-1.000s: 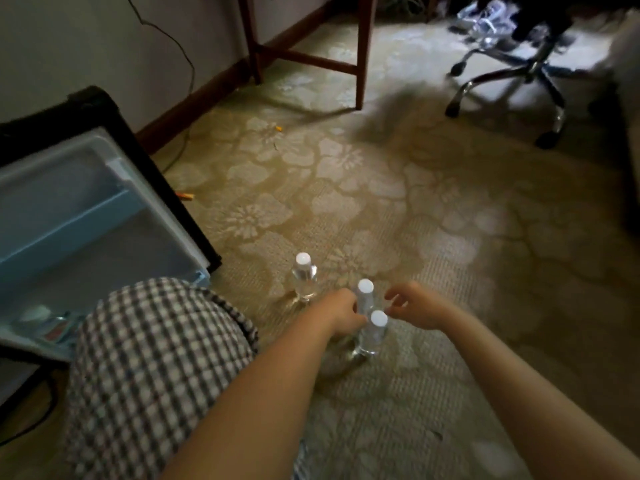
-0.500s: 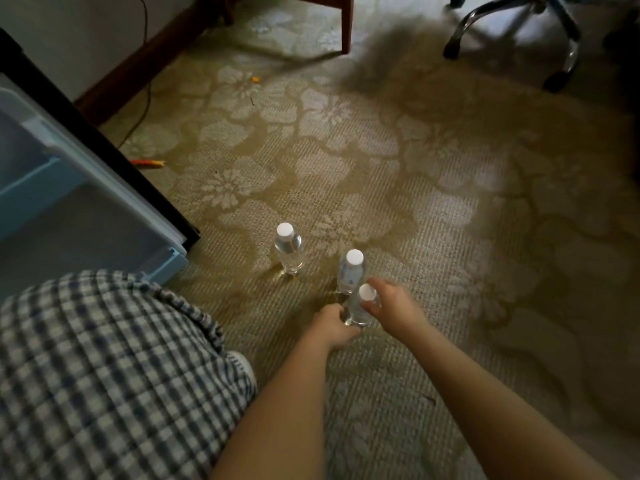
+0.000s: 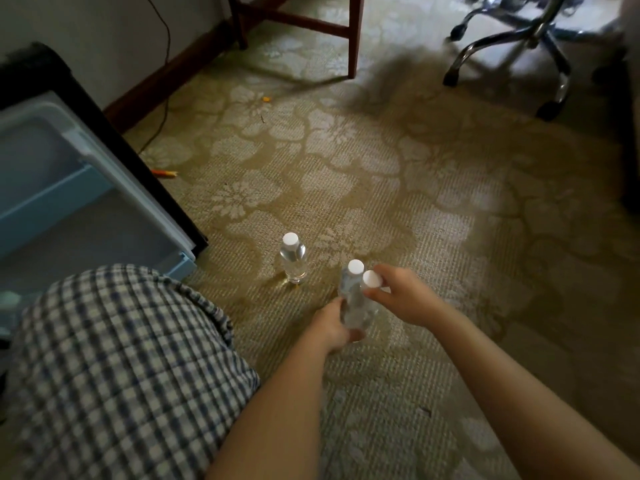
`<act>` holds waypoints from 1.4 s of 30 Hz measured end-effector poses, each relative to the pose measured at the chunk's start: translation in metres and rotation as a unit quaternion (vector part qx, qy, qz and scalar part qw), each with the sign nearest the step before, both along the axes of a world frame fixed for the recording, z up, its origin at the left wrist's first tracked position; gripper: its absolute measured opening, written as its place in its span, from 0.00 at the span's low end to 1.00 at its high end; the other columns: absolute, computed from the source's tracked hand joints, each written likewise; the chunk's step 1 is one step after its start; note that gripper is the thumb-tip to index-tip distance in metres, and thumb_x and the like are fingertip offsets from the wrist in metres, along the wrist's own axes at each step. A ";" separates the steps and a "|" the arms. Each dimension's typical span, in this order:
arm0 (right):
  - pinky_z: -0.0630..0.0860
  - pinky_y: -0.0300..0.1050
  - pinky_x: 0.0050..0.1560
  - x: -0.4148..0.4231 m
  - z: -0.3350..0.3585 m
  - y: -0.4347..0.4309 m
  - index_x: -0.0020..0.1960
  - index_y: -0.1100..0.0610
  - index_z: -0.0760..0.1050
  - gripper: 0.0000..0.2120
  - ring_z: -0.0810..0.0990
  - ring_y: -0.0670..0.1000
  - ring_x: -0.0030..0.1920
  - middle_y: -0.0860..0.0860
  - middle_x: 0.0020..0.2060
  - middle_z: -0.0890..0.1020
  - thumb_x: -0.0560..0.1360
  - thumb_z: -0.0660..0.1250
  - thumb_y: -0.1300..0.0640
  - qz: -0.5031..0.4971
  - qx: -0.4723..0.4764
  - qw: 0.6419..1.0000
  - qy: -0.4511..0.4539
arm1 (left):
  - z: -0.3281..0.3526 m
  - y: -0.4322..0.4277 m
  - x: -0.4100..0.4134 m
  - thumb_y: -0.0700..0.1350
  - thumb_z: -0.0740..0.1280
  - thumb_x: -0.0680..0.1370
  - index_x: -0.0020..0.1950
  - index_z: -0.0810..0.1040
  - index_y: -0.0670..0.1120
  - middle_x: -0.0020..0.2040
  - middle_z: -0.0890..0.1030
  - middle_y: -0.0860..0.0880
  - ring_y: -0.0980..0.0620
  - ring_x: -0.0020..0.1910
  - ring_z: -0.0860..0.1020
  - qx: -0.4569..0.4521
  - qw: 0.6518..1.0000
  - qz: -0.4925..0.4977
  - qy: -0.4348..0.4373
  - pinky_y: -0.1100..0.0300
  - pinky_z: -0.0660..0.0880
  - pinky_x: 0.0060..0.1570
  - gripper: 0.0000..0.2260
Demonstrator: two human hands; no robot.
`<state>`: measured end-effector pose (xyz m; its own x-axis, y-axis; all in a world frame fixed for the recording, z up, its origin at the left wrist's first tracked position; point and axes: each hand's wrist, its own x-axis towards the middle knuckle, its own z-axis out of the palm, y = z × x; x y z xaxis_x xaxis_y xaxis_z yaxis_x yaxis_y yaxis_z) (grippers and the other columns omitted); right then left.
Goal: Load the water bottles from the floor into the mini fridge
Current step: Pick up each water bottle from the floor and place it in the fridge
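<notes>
**Two hands on one bottle, fridge open at left**

Floor – olive carpet (image 3: 450, 202) with pale flower pattern, covers most of the view.

Left edge – mini fridge (image 3: 114, 174), open, black outer casing, pale blue-white lining facing up toward the camera. Its lower corner sits near the person's knee, which is covered in checked cloth (image 3: 121, 375) and fills the bottom left.

Far side – chrome base of a wheeled office chair (image 3: 519, 39) at top right; dark wooden furniture legs (image 3: 355, 36) at top centre; a thin cable (image 3: 166, 81) runs down the wall to the carpet.

Hands, both low in centre. Left hand (image 3: 334, 327) curls round the lower body of a clear water bottle (image 3: 358, 311). Right hand (image 3: 407, 296) pinches the same bottle just under its white cap. Bottle tilts, cap leaning to the right.

Second bottle (image 3: 348, 284), white cap, directly behind the held one and overlapping it; probably standing on the carpet, but its base is hidden. Whether the two touch cannot be told.

Third bottle (image 3: 293, 259) stands upright alone on the carpet, to the left of the pair, between them and the fridge corner.

Small – orange pencil (image 3: 165, 173) lying on the carpet by the fridge's black edge.
</notes>
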<state>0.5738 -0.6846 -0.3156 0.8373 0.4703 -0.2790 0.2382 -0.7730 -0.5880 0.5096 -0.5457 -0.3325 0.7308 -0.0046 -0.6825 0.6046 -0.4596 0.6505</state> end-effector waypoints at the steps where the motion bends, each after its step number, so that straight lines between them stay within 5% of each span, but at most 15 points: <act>1: 0.70 0.43 0.39 0.002 0.011 0.003 0.49 0.56 0.72 0.08 0.75 0.51 0.41 0.49 0.41 0.76 0.77 0.64 0.51 0.012 0.001 1.000 -0.009 | 0.003 0.001 -0.001 0.41 0.74 0.70 0.70 0.66 0.45 0.65 0.75 0.45 0.45 0.65 0.73 -0.011 1.000 0.019 -0.014 0.50 0.69 0.66 0.31; 6: 0.72 0.44 0.40 0.010 0.072 0.023 0.47 0.58 0.73 0.10 0.76 0.50 0.39 0.50 0.39 0.78 0.77 0.63 0.50 0.058 0.031 0.996 -0.058 | 0.032 0.010 0.007 0.41 0.72 0.71 0.58 0.72 0.47 0.47 0.77 0.51 0.51 0.49 0.76 -0.004 0.986 0.050 -0.160 0.59 0.72 0.43 0.18; 12: 0.76 0.50 0.47 0.020 0.139 0.054 0.51 0.59 0.73 0.13 0.78 0.52 0.45 0.52 0.44 0.79 0.77 0.63 0.49 0.104 0.053 0.983 -0.145 | 0.077 0.038 0.016 0.60 0.74 0.59 0.64 0.68 0.50 0.55 0.79 0.51 0.51 0.54 0.78 -0.017 0.960 0.103 -0.258 0.51 0.77 0.52 0.37; 17: 0.74 0.47 0.48 0.027 0.188 0.095 0.52 0.59 0.73 0.13 0.78 0.53 0.47 0.51 0.46 0.78 0.77 0.63 0.48 0.138 0.064 0.965 -0.213 | 0.125 0.086 0.028 0.43 0.75 0.69 0.64 0.71 0.44 0.49 0.76 0.53 0.54 0.48 0.76 -0.035 0.946 0.095 -0.308 0.66 0.71 0.41 0.25; 24: 0.74 0.47 0.45 0.025 0.249 0.176 0.52 0.59 0.73 0.14 0.76 0.52 0.45 0.52 0.45 0.78 0.77 0.63 0.48 0.168 0.110 0.941 -0.274 | 0.202 0.167 0.019 0.44 0.74 0.70 0.59 0.73 0.47 0.41 0.73 0.62 0.64 0.41 0.72 0.054 0.923 0.082 -0.372 0.79 0.69 0.34 0.19; 29: 0.69 0.45 0.43 0.008 0.277 0.240 0.55 0.60 0.73 0.15 0.74 0.54 0.46 0.51 0.45 0.74 0.77 0.62 0.48 0.193 0.125 0.931 -0.284 | 0.229 0.224 -0.004 0.45 0.74 0.70 0.44 0.71 0.52 0.38 0.73 0.60 0.58 0.42 0.73 0.116 0.905 0.120 -0.391 0.66 0.70 0.42 0.12; 33: 0.72 0.49 0.44 -0.012 0.275 0.294 0.50 0.60 0.71 0.15 0.76 0.58 0.48 0.55 0.46 0.77 0.77 0.62 0.47 0.225 0.128 0.927 -0.272 | 0.227 0.267 -0.033 0.44 0.74 0.70 0.53 0.75 0.42 0.41 0.75 0.46 0.54 0.44 0.72 0.133 0.905 0.158 -0.372 0.61 0.71 0.45 0.16; 36: 0.69 0.47 0.42 -0.032 0.267 0.330 0.51 0.60 0.71 0.14 0.76 0.59 0.48 0.56 0.46 0.76 0.77 0.62 0.48 0.250 0.123 0.926 -0.253 | 0.218 0.294 -0.060 0.45 0.73 0.71 0.58 0.74 0.43 0.50 0.74 0.51 0.51 0.54 0.75 0.137 0.906 0.188 -0.353 0.59 0.72 0.54 0.18; 42: 0.70 0.49 0.47 -0.070 0.237 0.390 0.58 0.63 0.70 0.16 0.76 0.61 0.54 0.60 0.53 0.78 0.78 0.60 0.51 0.270 0.073 0.936 -0.215 | 0.187 0.328 -0.100 0.41 0.70 0.74 0.70 0.65 0.42 0.49 0.71 0.55 0.58 0.49 0.70 0.119 0.901 0.261 -0.326 0.81 0.68 0.33 0.26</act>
<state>0.5039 -0.2946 -0.0790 0.4859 0.8644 0.1297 0.8104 -0.3899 -0.4374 0.4098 -0.2181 -0.1452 0.8367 0.5460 -0.0438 0.3037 -0.3959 0.8666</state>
